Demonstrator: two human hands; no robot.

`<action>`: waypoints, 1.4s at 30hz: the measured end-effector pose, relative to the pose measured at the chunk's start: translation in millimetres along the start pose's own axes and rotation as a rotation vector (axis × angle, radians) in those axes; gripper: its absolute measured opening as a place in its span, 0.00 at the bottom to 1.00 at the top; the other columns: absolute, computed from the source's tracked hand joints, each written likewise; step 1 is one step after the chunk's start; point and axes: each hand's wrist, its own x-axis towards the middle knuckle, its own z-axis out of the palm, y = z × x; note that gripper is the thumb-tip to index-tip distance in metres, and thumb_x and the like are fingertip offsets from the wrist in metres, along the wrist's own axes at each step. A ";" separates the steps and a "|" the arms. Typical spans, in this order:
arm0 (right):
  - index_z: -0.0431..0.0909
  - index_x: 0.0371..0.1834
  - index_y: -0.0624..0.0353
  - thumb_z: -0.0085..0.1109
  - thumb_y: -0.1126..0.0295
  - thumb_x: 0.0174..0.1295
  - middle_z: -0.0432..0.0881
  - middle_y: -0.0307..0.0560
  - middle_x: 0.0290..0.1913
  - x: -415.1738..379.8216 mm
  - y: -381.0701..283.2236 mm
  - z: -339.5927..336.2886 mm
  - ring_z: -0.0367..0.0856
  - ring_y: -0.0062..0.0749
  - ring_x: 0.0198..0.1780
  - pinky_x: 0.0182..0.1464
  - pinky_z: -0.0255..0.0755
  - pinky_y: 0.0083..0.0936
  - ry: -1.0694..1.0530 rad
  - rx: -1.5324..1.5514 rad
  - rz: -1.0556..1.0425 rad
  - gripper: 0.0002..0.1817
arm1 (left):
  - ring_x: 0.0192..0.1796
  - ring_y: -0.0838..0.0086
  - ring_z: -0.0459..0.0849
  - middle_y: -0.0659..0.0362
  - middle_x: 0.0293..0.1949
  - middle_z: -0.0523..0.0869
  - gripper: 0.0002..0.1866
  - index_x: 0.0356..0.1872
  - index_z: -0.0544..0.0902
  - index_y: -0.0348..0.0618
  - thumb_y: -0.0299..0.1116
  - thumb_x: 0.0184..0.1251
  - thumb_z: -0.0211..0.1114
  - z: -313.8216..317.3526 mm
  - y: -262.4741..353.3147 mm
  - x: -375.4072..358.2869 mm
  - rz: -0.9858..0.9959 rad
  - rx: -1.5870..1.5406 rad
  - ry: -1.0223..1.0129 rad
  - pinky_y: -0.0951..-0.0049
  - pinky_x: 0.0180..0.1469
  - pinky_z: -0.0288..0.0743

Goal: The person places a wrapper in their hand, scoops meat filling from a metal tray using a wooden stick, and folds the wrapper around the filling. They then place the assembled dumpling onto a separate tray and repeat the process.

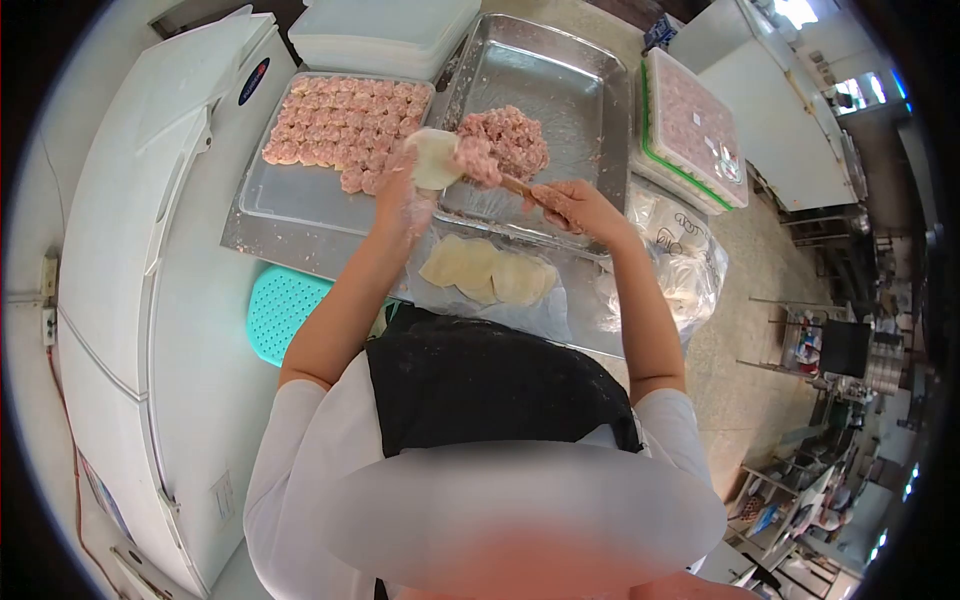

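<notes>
My left hand (399, 196) holds up a round, pale dumpling wrapper (434, 160) over the near left rim of the metal tray. A wooden spatula (516, 187) is gripped in my right hand (572, 207), its far end covered by a lump of minced meat (477, 161) that meets the wrapper's right edge. Behind it, a larger mound of minced meat (518, 140) sits in the deep metal tray (560, 48). Rows of filled dumplings (350, 120) cover much of a clear plastic tray (285, 200) on the left. More wrappers (490, 272) lie on plastic close to my apron.
A green-rimmed container (690, 130) stands right of the metal tray, with plastic bags (680, 255) nearer me. Stacked clear lids (380, 35) are at the back left. A white freezer (140, 250) and a turquoise perforated stool (285, 310) are on my left.
</notes>
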 end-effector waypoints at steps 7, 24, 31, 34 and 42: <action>0.81 0.51 0.58 0.52 0.57 0.69 0.74 0.41 0.23 20.5 15.2 42.8 0.75 0.32 0.25 0.28 0.68 0.27 0.602 -0.466 -0.415 0.18 | 0.56 0.55 0.76 0.49 0.55 0.76 0.30 0.56 0.69 0.34 0.56 0.75 0.41 52.4 19.5 14.4 -0.349 -0.289 0.011 0.48 0.58 0.70; 0.78 0.50 0.57 0.53 0.65 0.67 0.82 0.48 0.32 -32.7 -51.7 53.0 0.82 0.46 0.33 0.35 0.77 0.38 0.683 -1.024 -0.309 0.13 | 0.55 0.54 0.76 0.45 0.52 0.76 0.37 0.59 0.67 0.29 0.59 0.68 0.51 39.8 2.1 36.2 -0.474 -0.641 -0.359 0.49 0.62 0.68; 0.80 0.51 0.62 0.49 0.61 0.71 0.83 0.58 0.48 -75.9 -50.0 4.8 0.83 0.40 0.49 0.51 0.73 0.27 0.453 -0.324 -0.268 0.17 | 0.56 0.69 0.77 0.50 0.53 0.78 0.30 0.60 0.70 0.38 0.32 0.55 0.71 68.0 36.9 -5.7 0.019 0.800 -0.578 0.69 0.60 0.71; 0.79 0.53 0.61 0.50 0.61 0.71 0.84 0.56 0.45 -86.9 -47.5 -3.6 0.84 0.41 0.46 0.49 0.74 0.28 0.373 -0.383 -0.346 0.17 | 0.54 0.72 0.78 0.54 0.53 0.79 0.31 0.57 0.74 0.41 0.29 0.49 0.75 87.8 41.0 -13.4 0.280 1.066 -0.762 0.73 0.56 0.73; 0.79 0.54 0.59 0.55 0.62 0.67 0.83 0.55 0.43 -37.9 -0.3 -34.2 0.82 0.49 0.41 0.44 0.75 0.32 0.378 -0.569 -0.561 0.17 | 0.43 0.70 0.83 0.55 0.40 0.86 0.22 0.42 0.82 0.35 0.36 0.47 0.77 89.2 26.2 -15.8 0.304 1.476 -0.554 0.69 0.49 0.76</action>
